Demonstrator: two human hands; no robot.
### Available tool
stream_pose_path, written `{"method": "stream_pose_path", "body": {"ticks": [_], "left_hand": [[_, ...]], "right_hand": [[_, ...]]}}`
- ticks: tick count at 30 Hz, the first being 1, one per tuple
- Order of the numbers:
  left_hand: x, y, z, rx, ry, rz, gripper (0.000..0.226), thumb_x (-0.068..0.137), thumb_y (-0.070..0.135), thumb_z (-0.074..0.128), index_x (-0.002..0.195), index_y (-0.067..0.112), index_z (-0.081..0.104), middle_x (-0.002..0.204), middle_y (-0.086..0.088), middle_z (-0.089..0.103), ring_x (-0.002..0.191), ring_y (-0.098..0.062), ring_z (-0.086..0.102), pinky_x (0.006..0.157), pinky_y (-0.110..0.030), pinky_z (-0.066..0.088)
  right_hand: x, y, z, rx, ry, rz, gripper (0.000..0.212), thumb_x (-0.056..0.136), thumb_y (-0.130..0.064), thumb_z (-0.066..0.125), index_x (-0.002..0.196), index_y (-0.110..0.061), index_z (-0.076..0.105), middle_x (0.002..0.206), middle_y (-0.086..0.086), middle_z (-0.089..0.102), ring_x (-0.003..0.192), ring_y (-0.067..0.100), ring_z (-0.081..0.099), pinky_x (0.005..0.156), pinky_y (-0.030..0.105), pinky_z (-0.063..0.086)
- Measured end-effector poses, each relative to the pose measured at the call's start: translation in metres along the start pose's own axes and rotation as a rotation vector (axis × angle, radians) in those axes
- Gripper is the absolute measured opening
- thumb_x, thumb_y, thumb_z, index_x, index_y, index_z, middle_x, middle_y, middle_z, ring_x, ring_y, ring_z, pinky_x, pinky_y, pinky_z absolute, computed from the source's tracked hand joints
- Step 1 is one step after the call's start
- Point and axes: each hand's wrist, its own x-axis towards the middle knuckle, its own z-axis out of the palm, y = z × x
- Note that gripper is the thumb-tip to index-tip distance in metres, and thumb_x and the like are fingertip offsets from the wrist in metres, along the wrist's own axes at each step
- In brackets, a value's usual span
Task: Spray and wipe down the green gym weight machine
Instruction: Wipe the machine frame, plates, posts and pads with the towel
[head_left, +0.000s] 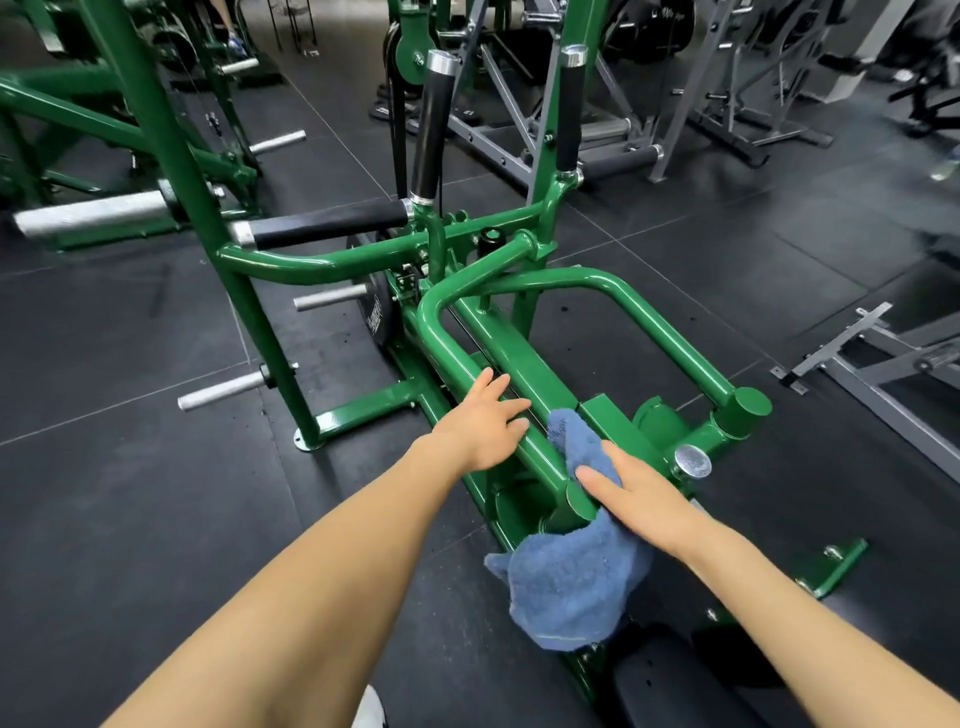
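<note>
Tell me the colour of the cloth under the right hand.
Blue; the cloth shows clearly in the head view.

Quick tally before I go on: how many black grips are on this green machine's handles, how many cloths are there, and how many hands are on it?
Black grips: 4
Blue cloth: 1
Hands on the green machine: 2, left hand and right hand
Total: 7
</note>
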Motion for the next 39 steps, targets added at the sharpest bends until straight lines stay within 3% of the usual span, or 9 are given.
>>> {"method": "stream_pose_path", "body": {"ticks": [4,7,12,15,18,24,31,34,39], "left_hand": [[0.003,-0.002,0.006,-0.046,0.038,0.006,0.047,0.103,0.034,0.034,0.149,0.024,0.033,0.162,-0.001,0.001,0.147,-0.017,-0.016,0.121,-0.039,0.004],[0.004,-0.001,0.008,-0.058,0.050,0.001,0.047,0.103,0.033,0.035,0.149,0.024,0.033,0.162,-0.001,0.000,0.147,-0.016,-0.017,0.120,-0.039,0.004],[0.003,0.006,0.006,-0.002,0.019,-0.038,0.048,0.104,0.033,0.032,0.151,0.025,0.029,0.162,-0.002,-0.004,0.147,-0.018,-0.017,0.119,-0.040,0.004],[0.003,0.008,0.005,0.044,-0.001,-0.045,0.048,0.104,0.033,0.029,0.151,0.025,0.027,0.162,-0.003,-0.006,0.147,-0.020,-0.017,0.119,-0.041,0.003],[0.003,0.007,0.005,0.035,0.010,-0.037,0.048,0.104,0.033,0.029,0.151,0.025,0.028,0.162,-0.004,-0.006,0.147,-0.020,-0.017,0.120,-0.040,0.003],[0.004,0.006,0.007,0.014,0.019,-0.028,0.047,0.104,0.033,0.031,0.150,0.025,0.030,0.162,-0.003,-0.005,0.147,-0.019,-0.017,0.120,-0.041,0.003],[-0.001,0.012,-0.004,0.156,-0.015,0.024,0.048,0.105,0.023,0.029,0.153,0.017,0.023,0.161,-0.007,0.000,0.148,-0.027,-0.011,0.118,-0.037,-0.004],[0.000,0.000,-0.001,0.032,0.065,0.067,0.055,0.101,0.015,0.035,0.154,0.013,0.017,0.162,-0.005,0.004,0.149,-0.024,-0.004,0.120,-0.034,0.001],[-0.009,-0.035,-0.003,0.078,0.367,-0.076,0.060,0.096,0.009,0.039,0.151,0.005,0.016,0.161,-0.010,0.006,0.149,-0.023,0.005,0.118,-0.036,0.015]], "right_hand": [[-0.025,0.002,0.027,-0.602,0.099,0.000,0.070,0.094,-0.064,0.021,0.153,-0.028,0.019,0.154,0.007,0.032,0.130,0.032,0.044,0.105,0.042,0.038],[-0.023,-0.015,0.039,-0.841,0.300,-0.017,0.081,0.095,-0.063,0.005,0.135,-0.013,0.054,0.112,0.019,0.065,0.082,0.036,0.064,0.068,0.044,0.053],[0.003,-0.020,0.012,-0.495,0.103,0.057,0.043,0.101,-0.052,0.025,0.104,-0.016,0.047,0.106,0.008,0.062,0.094,0.029,0.059,0.074,0.036,0.040],[-0.007,-0.014,0.008,-0.193,0.058,0.087,0.038,0.100,-0.050,0.032,0.116,-0.021,0.050,0.114,0.004,0.061,0.098,0.023,0.057,0.084,0.036,0.045],[-0.024,-0.008,0.039,-0.630,0.289,0.035,0.064,0.091,-0.050,0.056,0.142,-0.013,0.044,0.129,0.019,0.055,0.100,0.038,0.061,0.080,0.045,0.052],[-0.011,-0.021,0.060,-0.900,0.375,0.072,0.073,0.049,-0.053,0.088,0.099,-0.001,0.073,0.072,0.022,0.064,0.055,0.035,0.058,0.048,0.032,0.041],[0.006,-0.033,-0.003,-0.291,0.287,0.088,0.042,0.101,-0.048,0.030,0.107,-0.012,0.051,0.108,0.007,0.061,0.098,0.029,0.058,0.078,0.037,0.043],[0.014,-0.060,0.004,-0.359,0.535,-0.063,0.050,0.099,-0.051,0.033,0.128,-0.013,0.048,0.126,0.010,0.056,0.113,0.034,0.053,0.090,0.043,0.041],[0.034,-0.073,0.055,-0.742,0.245,0.052,0.069,0.101,-0.050,0.023,0.152,-0.005,0.012,0.146,0.015,0.039,0.126,0.034,0.044,0.099,0.043,0.035]]}}
